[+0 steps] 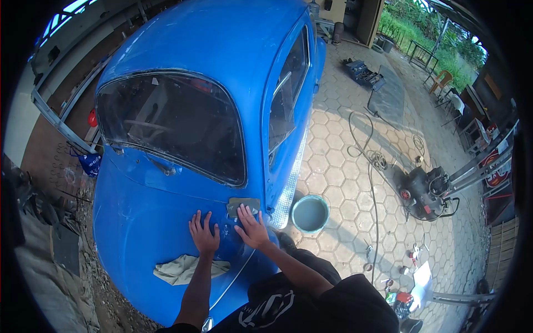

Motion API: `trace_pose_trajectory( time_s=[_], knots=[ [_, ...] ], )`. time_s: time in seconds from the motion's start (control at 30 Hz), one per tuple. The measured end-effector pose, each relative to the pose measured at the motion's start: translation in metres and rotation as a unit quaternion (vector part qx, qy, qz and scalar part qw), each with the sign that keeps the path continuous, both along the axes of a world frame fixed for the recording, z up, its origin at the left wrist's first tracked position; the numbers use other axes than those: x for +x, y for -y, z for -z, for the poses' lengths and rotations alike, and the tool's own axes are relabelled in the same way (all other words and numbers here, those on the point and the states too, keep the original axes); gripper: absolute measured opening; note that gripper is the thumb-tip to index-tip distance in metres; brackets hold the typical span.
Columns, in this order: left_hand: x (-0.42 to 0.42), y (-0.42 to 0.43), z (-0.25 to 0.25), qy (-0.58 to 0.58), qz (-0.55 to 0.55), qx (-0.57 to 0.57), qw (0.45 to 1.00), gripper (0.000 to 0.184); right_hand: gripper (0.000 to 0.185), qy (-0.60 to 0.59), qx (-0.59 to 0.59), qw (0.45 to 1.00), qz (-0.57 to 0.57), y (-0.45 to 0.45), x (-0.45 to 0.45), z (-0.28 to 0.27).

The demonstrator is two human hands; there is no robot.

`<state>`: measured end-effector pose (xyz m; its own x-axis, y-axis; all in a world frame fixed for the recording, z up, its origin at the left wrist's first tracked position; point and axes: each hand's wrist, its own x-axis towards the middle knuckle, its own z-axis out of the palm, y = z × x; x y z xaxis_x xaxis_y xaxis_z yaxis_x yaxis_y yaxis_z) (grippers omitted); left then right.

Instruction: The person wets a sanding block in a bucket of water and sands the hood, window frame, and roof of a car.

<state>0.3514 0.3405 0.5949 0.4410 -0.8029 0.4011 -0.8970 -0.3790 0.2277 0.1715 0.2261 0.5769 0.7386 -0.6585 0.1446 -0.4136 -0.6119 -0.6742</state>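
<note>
A blue rounded car [139,216] fills the left and middle of the head view. My left hand [205,236] lies on its front panel below the windshield [172,125], fingers spread and holding nothing. My right hand [254,229] is flat beside it, its fingertips resting on a grey-brown sheet [233,208] that looks like sandpaper. Small pale marks show on the paint between the hands. A crumpled beige cloth [175,271] lies on the panel, partly behind my left forearm.
A teal bucket [327,213] of greyish water stands right of the car on hexagonal paving. A long hose [373,205] runs toward a black machine [425,191], perhaps a compressor. An open toolbox [363,75] sits farther back. Small items litter the lower right ground.
</note>
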Motion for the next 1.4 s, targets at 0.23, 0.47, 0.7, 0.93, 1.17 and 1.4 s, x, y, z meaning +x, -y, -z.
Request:
trace_pose_trajectory(
  time_s=[0.23, 0.47, 0.7, 0.93, 1.17, 1.4],
  knots=[
    [0.001, 0.000, 0.004, 0.001, -0.006, 0.004, 1.000, 0.051, 0.073, -0.018, -0.053, 0.998, 0.019, -0.022, -0.013, 0.001],
    [0.001, 0.002, 0.002, 0.001, -0.002, -0.006, 1.000, 0.051, 0.068, -0.048, -0.102, 0.993, -0.033, 0.002, -0.033, -0.003],
    [0.001, 0.001, 0.005, -0.011, -0.006, 0.004, 1.000, 0.050, 0.067, -0.072, -0.096, 0.991, -0.056, -0.020, -0.033, 0.009],
    [0.004, -0.001, 0.000, -0.006, -0.010, 0.009, 1.000, 0.050, 0.064, -0.034, -0.031, 0.999, 0.001, -0.041, -0.023, 0.007],
    [0.001, 0.002, 0.000, -0.007, -0.008, -0.005, 1.000, 0.051, 0.068, -0.046, -0.059, 0.997, 0.025, -0.030, -0.016, 0.012],
    [-0.002, 0.002, 0.004, -0.009, -0.009, 0.000, 1.000, 0.051, 0.072, -0.068, -0.058, 0.996, 0.024, -0.016, -0.010, 0.006]
  ],
)
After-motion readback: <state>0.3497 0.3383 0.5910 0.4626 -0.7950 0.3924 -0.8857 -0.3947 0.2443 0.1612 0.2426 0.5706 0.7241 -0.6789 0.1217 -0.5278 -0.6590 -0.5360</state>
